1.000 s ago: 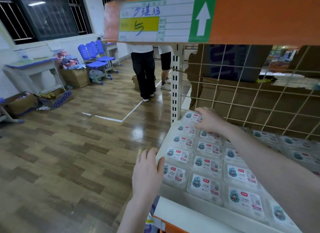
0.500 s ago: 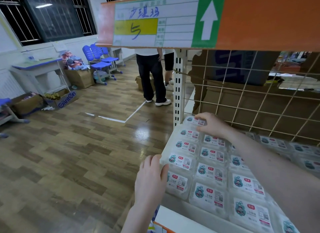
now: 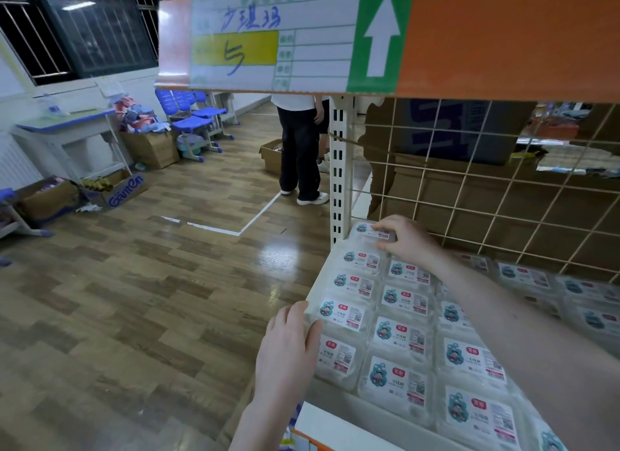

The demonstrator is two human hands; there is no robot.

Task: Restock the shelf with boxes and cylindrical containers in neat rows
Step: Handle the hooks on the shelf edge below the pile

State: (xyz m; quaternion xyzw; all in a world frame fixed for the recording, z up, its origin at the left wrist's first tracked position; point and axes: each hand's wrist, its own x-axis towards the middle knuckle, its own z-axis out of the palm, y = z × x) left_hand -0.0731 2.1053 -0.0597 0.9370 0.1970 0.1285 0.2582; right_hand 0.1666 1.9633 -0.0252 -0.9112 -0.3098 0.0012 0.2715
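Several clear plastic boxes with white and teal labels (image 3: pixel 404 301) lie in rows on the white shelf (image 3: pixel 330 423). My left hand (image 3: pixel 290 346) rests flat against the left side of the front boxes in the leftmost row, fingers straight. My right hand (image 3: pixel 407 240) reaches to the back left corner and touches the rearmost box (image 3: pixel 364 229) with curled fingertips on its top. My right forearm crosses over the middle rows and hides some boxes.
A wire grid back panel (image 3: pixel 503 195) closes the shelf behind the boxes. An orange upper shelf edge with a label card (image 3: pixel 275 37) hangs overhead. A person (image 3: pixel 300 148) stands beyond the upright post (image 3: pixel 340 168). Cardboard boxes (image 3: pixel 114 190), blue chairs and a desk line the left wall.
The view has moved closer to the shelf. Both hands stay at nearly the same boxes, the left at the front left edge, the right at the back corner box.
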